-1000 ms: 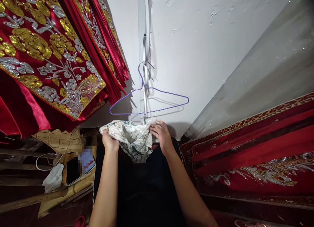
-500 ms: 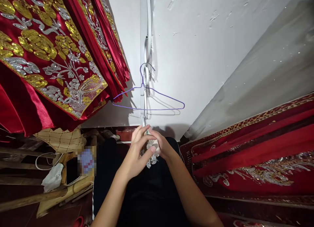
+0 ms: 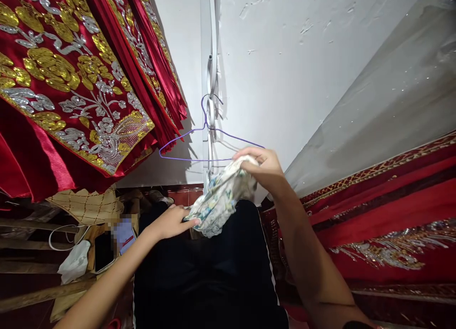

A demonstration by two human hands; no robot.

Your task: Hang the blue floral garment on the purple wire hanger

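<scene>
A thin, crumpled white cloth with a blue, green and yellow print (image 3: 217,201) is stretched between my two hands above my lap. My left hand (image 3: 176,220) pinches its lower left end, thumb on top. Higher up on the right, my right hand (image 3: 261,165) grips the other end, slightly blurred. Whether the cloth is a garment I cannot tell. Just behind it, a purple wire hanger (image 3: 185,158) hangs from a white metal rack (image 3: 210,111); my right hand covers the hanger's right corner in the view.
Red sequined garments (image 3: 103,106) hang at the left, with more red embroidered fabric (image 3: 374,224) low on the right. A bamboo seat (image 3: 60,305) at lower left bears a dark phone (image 3: 104,250) and a white tissue (image 3: 75,260). Ahead is a white wall (image 3: 285,82).
My hands were close together around the bunched cloth. They have moved apart, the right one up and to the right, the left one to the left, and the cloth has spread between them.
</scene>
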